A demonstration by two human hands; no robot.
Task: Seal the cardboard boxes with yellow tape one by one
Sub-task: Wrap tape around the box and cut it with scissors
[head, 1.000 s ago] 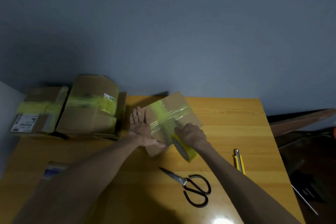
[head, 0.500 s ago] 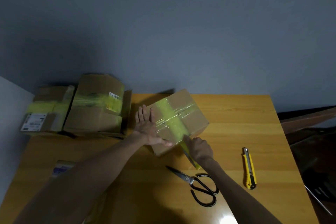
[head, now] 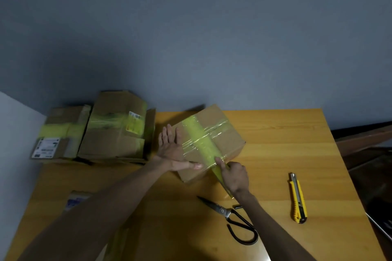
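A person's left hand (head: 171, 150) lies flat on the top of a cardboard box (head: 227, 144). Its fingers are straight and close together, pointing away from the body, and the thumb is stretched out along the box's near edge. The box sits slightly askew near the middle of a wooden table (head: 286, 133). A band of yellow tape (head: 201, 140) runs across its lid and crosses a strip of clear tape (head: 214, 130).

The right hand (head: 233, 176) is curled around the yellow tape where it leaves the near edge of the box and slants down toward the tabletop. The thumb tip rests on the tape just at that edge (the hand hides most of what it grips, so the roll itself cannot be made out).

Black-handled scissors (head: 233, 218) lie just beside the right forearm. A yellow utility knife (head: 298, 199) rests farther right, well apart from the box.

At the table's far left corner, against the grey wall (head: 212, 48), stand a larger taped box (head: 114, 137) and a smaller taped box (head: 63, 131), side by side and both banded in yellow.
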